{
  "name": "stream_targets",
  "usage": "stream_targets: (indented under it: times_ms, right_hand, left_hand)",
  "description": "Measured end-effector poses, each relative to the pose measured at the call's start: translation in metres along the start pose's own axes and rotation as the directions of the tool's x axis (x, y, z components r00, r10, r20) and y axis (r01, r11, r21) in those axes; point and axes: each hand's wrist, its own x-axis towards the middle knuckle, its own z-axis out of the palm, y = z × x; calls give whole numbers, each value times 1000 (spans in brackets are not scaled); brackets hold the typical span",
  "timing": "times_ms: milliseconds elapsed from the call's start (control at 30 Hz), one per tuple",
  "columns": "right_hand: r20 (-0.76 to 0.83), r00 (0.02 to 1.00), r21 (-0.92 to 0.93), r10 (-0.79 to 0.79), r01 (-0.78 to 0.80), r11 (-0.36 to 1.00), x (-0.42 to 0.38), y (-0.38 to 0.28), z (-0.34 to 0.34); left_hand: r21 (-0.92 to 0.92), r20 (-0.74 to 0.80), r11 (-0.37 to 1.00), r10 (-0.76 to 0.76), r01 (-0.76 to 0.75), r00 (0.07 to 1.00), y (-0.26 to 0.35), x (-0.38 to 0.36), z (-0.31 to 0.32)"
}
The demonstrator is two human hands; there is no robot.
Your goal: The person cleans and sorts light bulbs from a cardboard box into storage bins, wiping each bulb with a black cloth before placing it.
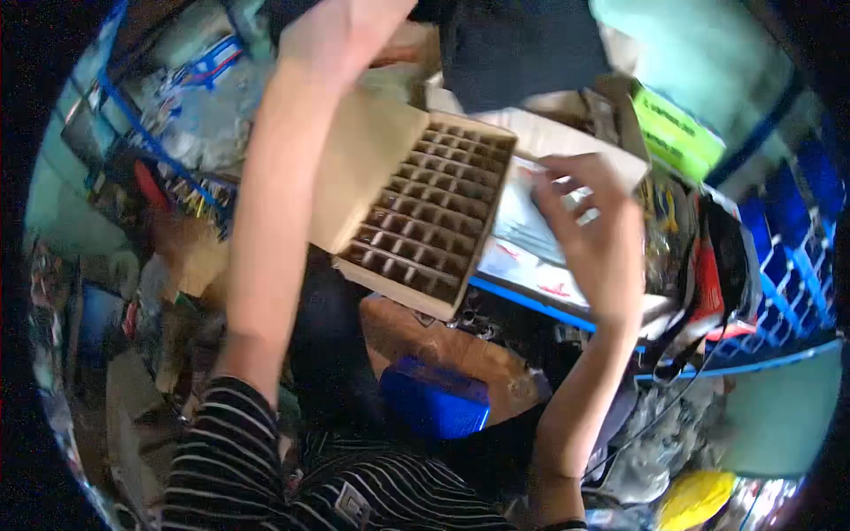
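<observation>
A cardboard box (398,288) with its lid flap (363,168) folded out to the left lies tilted in front of me. Inside it a grid of cardboard dividers (434,203) forms many small cells; what they hold, if anything, is too dark to tell. My left hand (341,26) reaches past the box to the top edge of the view, smeared by motion, its fingers hidden. To the right of the box, my right hand (602,212) hovers with bent fingers spread apart and nothing visible in them. Close under it is a clear plastic packet (524,217) on white printed paper.
A bright green box (677,133) stands at the upper right. Blue wire mesh (792,274) runs along the right side. Below the divided box are a blue container (434,403) and brown cardboard (398,332). A yellow bag (695,500) lies at the lower right.
</observation>
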Motion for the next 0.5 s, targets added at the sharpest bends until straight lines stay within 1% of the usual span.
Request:
stream_targets:
  times_ms: [33, 100, 167, 200, 300, 333, 433, 467, 500]
  right_hand:
    - [112, 991, 47, -69, 64, 997, 4, -14, 15]
    - [286, 948, 140, -143, 106, 984, 11, -36, 43]
    - [340, 885, 153, -318, 282, 947, 22, -45, 68]
    - [480, 858, 101, -182, 153, 983, 25, -54, 71]
    - [504, 829, -37, -244, 303, 952, 36, -41, 99]
    - [551, 807, 17, -213, 244, 970, 41, -42, 106]
    - [584, 803, 20, -122, 136, 991, 43, -40, 116]
    - [518, 825, 21, -225, 250, 968, 43, -35, 118]
    - [520, 830, 44, -204, 212, 976, 44, -33, 118]
  left_hand:
    - [-62, -72, 997, -39, 34, 997, -15, -4, -6]
    - [-180, -187, 980, -124, 90, 974, -46, -17, -20]
    - [-290, -257, 947, -213, 135, 943, -72, -34, -30]
    - [-341, -273, 927, -253, 152, 928, -84, -44, -32]
    - [-471, -287, 866, -332, 169, 899, -102, -71, -36]
    - [-498, -282, 850, -349, 175, 893, -104, -76, -36]
    - [-540, -267, 821, -378, 187, 887, -107, -86, -37]
    - [-555, -267, 812, -381, 182, 885, -107, -84, -36]
    - [-567, -266, 805, -382, 177, 885, -106, -85, -36]
